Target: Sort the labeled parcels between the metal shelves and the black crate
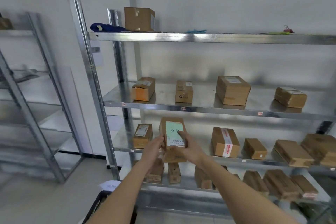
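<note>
I hold a brown cardboard parcel (pixel 172 129) with a pale green label in front of the metal shelves (pixel 200 110), at the level of the third shelf's left part. My left hand (pixel 154 144) grips its left side. My right hand (pixel 189 148) grips its lower right side, thumb lying on the label. Several labeled brown parcels stand on the second, third and bottom shelves. A corner of the black crate (pixel 99 205) shows at the bottom left, under my left forearm.
A brown box (pixel 139 19) and a blue cloth (pixel 107 27) lie on the top shelf. A second metal rack (pixel 36 96) stands at the left against the white wall. A white paper (pixel 109 185) lies by the crate.
</note>
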